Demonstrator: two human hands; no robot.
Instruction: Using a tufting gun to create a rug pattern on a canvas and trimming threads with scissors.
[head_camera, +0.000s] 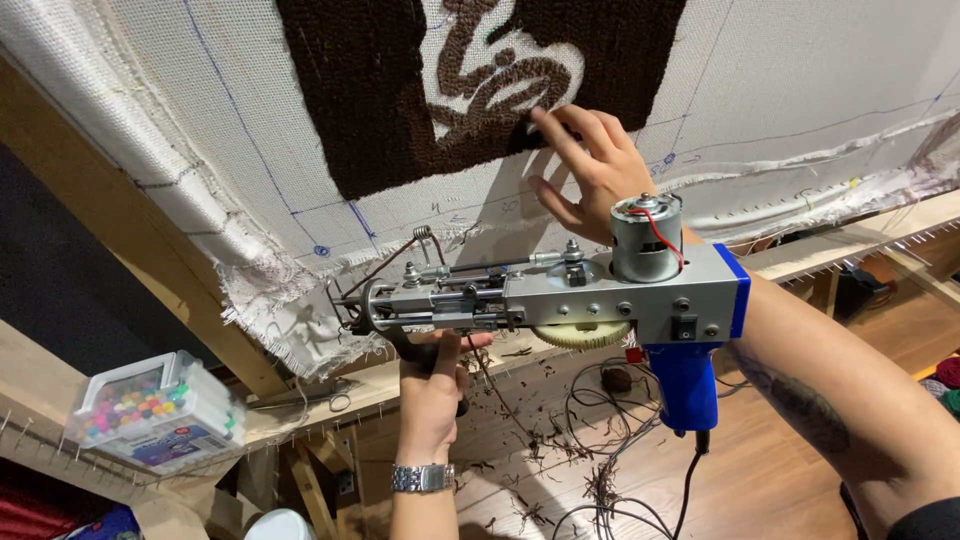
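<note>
A tufting gun (560, 290), its body bare grey metal with a blue plastic pistol grip hanging below and a silver cylindrical motor standing on top, sits level in mid-frame just in front of a stretched backing cloth (800, 70). The left hand (432, 385), rising from the bottom of the frame with a steel-link wristwatch (423, 478) at the wrist, has its fingers wrapped tightly around the gun's black front handle, beneath the needle end. A cream-coloured toothed gear shows under the body, a thin red wire loops over the motor, and a black cord trails from the grip toward the floor.

The right hand (585, 165) reaches up from the right, behind the gun, its tattooed forearm slanting across the lower right corner. Its fingers are spread and extended, holding nothing, the fingertips (540, 115) pressed to the lower edge of a dense, looped dark brown tufted patch (380, 90), where curled brown lines stand on bare pale weave.

The cloth is a coarse off-white mesh ruled with thin blue lines, its frayed border pulled over a raw timber frame (180, 260). On the frame's lower left sits a clear plastic box of coloured markers (150, 410). Brown yarn scraps (530, 440) litter the wood-plank floor (780, 480) below.
</note>
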